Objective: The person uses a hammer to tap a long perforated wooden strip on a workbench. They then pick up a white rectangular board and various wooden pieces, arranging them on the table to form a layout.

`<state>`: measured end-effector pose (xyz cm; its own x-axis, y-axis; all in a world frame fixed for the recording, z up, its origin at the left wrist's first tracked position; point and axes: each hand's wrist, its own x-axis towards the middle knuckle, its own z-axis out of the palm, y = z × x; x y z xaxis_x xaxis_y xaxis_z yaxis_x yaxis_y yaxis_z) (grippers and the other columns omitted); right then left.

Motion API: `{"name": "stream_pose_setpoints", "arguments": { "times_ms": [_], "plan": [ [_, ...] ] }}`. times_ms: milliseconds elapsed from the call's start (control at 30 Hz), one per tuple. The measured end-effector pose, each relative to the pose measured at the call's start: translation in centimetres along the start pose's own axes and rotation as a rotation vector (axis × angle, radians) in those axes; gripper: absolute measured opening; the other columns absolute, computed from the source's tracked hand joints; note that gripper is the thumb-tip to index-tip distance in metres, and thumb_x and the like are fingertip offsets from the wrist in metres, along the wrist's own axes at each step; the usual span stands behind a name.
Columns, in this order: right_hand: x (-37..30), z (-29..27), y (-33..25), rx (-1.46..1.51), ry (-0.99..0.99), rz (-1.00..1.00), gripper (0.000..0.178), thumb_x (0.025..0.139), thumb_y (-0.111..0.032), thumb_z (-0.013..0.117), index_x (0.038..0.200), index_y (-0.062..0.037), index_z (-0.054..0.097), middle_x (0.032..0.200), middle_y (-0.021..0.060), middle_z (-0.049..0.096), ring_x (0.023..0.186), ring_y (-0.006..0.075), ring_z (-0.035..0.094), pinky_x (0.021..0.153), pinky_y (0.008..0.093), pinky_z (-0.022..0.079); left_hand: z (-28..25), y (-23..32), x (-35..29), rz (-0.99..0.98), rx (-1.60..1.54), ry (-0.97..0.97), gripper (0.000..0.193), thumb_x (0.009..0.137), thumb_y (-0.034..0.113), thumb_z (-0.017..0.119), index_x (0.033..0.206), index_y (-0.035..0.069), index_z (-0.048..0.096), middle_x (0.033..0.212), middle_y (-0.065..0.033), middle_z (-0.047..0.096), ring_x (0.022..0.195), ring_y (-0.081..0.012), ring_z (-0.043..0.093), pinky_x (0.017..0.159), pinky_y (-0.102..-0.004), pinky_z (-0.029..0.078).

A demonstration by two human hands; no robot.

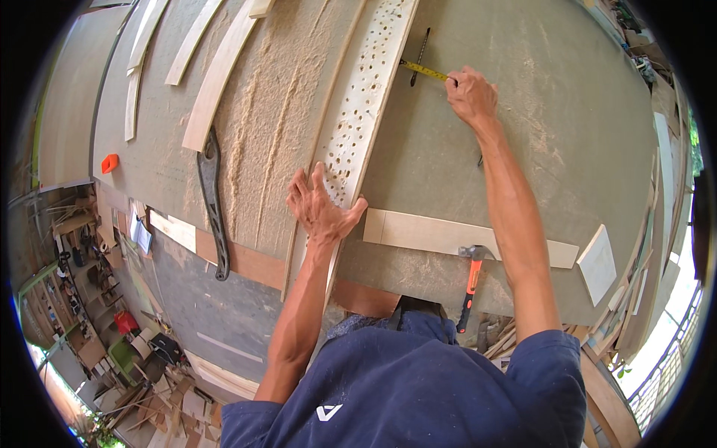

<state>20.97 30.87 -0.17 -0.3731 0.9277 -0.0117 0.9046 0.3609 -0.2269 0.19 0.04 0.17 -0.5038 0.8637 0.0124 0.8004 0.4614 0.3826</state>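
Note:
A long white board (361, 93) dotted with small holes runs away from me across a large worktable. My left hand (323, 207) spans its near part, thumb at the right edge and bent fingers at the left, gripping it across. Farther off to the right, my right hand (472, 93) is closed around a tape measure, whose case is mostly hidden. Its yellow blade (426, 70) reaches left to the board's right edge. A thin dark rod (423, 54) lies by the blade. Under my right forearm is a flat pale wooden strip (426, 230).
A hammer (472, 287) with an orange and black handle lies at the table's near edge. Left of the board are sawdust (261, 127), a dark handled tool (212, 201), pale wooden slats (220, 82) and an orange piece (110, 163). A white offcut (597, 265) lies right.

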Motion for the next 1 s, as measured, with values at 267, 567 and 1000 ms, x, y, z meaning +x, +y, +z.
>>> {"name": "stream_pose_setpoints", "arguments": {
  "times_ms": [267, 567, 1000],
  "plan": [
    [0.3, 0.0, 0.5, 0.004, 0.002, -0.017, 0.029, 0.097, -0.028, 0.053, 0.099, -0.0128, 0.077, 0.099, 0.0117, 0.069, 0.099, 0.0321, 0.068, 0.089, 0.0565, 0.048, -0.2, 0.5, 0.2, 0.004, 0.051, -0.027, 0.112, 0.054, 0.048, 0.086, 0.153, 0.017, 0.043, 0.138, -0.0204, 0.042, 0.133, -0.0408, 0.037, 0.108, -0.06, 0.03],
    [-6.9, 0.9, 5.4, -0.036, 0.192, 0.099, 0.063, 0.104, -0.039, 0.055, 0.155, -0.0057, 0.04, 0.136, 0.0157, 0.063, 0.13, 0.0322, 0.055, 0.11, 0.0548, 0.037, -0.7, 0.4, -0.3, 0.015, 0.072, -0.025, 0.114, 0.056, 0.053, 0.085, 0.156, 0.02, 0.041, 0.136, -0.0193, 0.04, 0.129, -0.0381, 0.036, 0.104, -0.0556, 0.031],
    [-28.5, -2.3, 1.1, -0.053, 0.501, 0.456, 0.061, 0.097, -0.045, 0.064, 0.142, -0.0054, 0.056, 0.144, 0.0166, 0.054, 0.139, 0.0378, 0.044, 0.116, 0.0528, 0.033, -1.3, -1.6, 1.4, 0.238, 0.063, -0.101, 0.111, 0.078, 0.072, 0.068, 0.158, 0.002, 0.035, 0.129, -0.0232, 0.043, 0.121, -0.0381, 0.042, 0.098, -0.0513, 0.038]
  ]
}}
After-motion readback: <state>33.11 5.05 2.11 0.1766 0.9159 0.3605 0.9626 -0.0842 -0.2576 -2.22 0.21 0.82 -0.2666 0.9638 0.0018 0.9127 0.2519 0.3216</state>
